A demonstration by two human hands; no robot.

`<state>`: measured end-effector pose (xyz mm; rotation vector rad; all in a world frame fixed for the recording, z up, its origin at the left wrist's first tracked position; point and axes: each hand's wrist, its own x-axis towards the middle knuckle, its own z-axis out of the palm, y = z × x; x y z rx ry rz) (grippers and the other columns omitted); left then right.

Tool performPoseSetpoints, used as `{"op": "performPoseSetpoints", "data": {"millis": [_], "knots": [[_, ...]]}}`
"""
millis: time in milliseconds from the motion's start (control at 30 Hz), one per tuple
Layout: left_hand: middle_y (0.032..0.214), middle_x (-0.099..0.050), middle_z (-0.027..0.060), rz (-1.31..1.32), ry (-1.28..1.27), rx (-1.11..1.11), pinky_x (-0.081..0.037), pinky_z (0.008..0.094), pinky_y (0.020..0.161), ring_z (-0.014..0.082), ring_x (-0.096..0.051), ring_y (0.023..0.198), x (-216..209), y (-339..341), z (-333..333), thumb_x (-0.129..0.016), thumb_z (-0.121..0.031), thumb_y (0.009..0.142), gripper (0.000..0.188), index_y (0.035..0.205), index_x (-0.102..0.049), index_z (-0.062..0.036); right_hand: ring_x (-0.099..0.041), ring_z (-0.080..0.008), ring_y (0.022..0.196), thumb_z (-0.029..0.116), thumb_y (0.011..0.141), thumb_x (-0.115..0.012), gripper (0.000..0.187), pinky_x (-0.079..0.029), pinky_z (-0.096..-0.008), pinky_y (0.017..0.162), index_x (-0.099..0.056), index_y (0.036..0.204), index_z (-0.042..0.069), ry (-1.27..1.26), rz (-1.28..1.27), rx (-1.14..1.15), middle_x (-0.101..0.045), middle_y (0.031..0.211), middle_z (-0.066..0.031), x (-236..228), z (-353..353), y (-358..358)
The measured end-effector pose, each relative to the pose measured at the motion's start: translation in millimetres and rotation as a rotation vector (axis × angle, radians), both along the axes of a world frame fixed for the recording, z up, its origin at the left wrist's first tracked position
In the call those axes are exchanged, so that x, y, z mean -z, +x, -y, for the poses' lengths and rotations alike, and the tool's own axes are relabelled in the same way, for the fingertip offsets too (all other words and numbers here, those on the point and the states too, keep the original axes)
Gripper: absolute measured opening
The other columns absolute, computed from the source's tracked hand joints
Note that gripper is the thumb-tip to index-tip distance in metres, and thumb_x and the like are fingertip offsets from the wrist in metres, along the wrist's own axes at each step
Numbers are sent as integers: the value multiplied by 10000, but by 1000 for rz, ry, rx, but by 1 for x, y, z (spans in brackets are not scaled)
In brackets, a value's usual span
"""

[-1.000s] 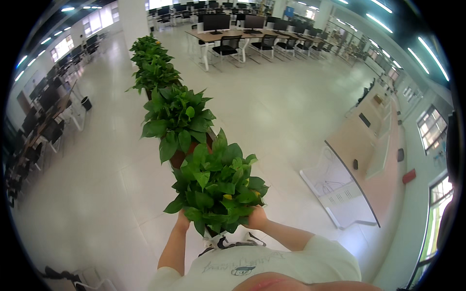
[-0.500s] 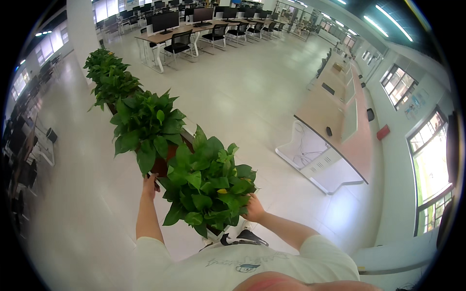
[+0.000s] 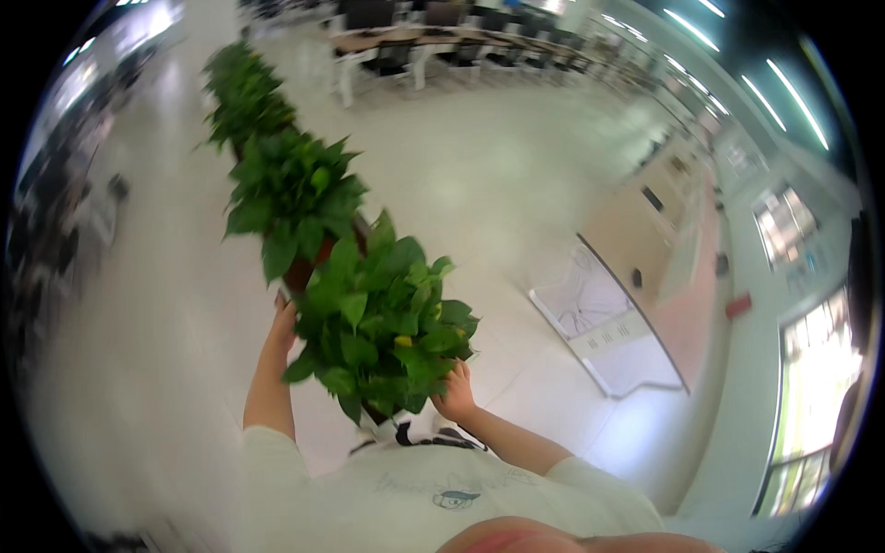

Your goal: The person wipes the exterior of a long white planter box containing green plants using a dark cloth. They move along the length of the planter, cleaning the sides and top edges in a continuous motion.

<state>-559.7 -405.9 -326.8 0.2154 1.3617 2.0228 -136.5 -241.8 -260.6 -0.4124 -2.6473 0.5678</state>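
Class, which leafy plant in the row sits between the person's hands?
The frontmost plant, closest to the pale shirt; the other plants line up beyond it.

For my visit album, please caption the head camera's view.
Left hand and right hand at either side of the nearest leafy plant, with more plants lined up beyond.

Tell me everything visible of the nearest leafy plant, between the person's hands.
The nearest leafy plant is a dense, bushy clump of broad, pointed green leaves, with a yellow patch near its middle. It looks upright, at the near end of a row of plants. Its foliage hides most of its base. The right hand meets its right edge; the left hand is at its left, contact unclear.
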Motion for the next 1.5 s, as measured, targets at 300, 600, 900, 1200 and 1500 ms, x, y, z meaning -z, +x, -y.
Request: {"op": "performPoseSetpoints", "data": {"millis": [300, 600, 900, 1200, 1500], "knots": [[1141, -681, 48, 23, -109, 128, -548, 362, 882, 189, -672, 997, 0, 152, 39, -580, -340, 993, 451, 1370, -528, -99, -402, -380, 1295, 223, 854, -623, 365, -255, -506, 1096, -653, 1196, 96, 41, 51, -198, -502, 1413, -142, 21, -14, 14], [1011, -622, 42, 5, -624, 41, -503, 308, 615, 127, -596, 781, -90, 284, 45, -559, -184, 974, 514, 1466, -414, -153, -411, -390, 1243, 244, 895, -605, 388, -243, -508, 1050, -612, 1178, -21, 126, -50, -386, -568, 1278, -192, 36, -35, 20], [752, -471, -8, 138, -511, -193, -325, 251, 452, 89, -426, 551, -50, 348, 53, -625, -206, 901, 273, 1137, -537, -100, -425, -396, 1208, 271, 908, -594, 397, -242, -515, 1040, -613, 1136, -54, 214, -63, -464, -577, 1199, -217, 53, -46, 21], [878, -578, 20, 99, -539, -74, -398, 256, 560, 98, -519, 701, -45, 313, 65, -628, -164, 870, 238, 1087, -597, -72, -481, -351, 1149, 210, 798, -645, 382, -304, -493, 1022, -637, 1108, -14, 134, -126, -362, -594, 1231, -170, 26, -26, 15], [1295, -610, 78, -14, -130, 103, -548, 294, 834, 174, -644, 1073, -16, 214, 58, -663, -163, 957, 603, 1485, -372, -164, -464, -391, 1235, 118, 756, -653, 323, -285, -520, 1108, -663, 1070, 43, 213, 84, -195, -610, 1192, -155, 22, -10, 13]]}}
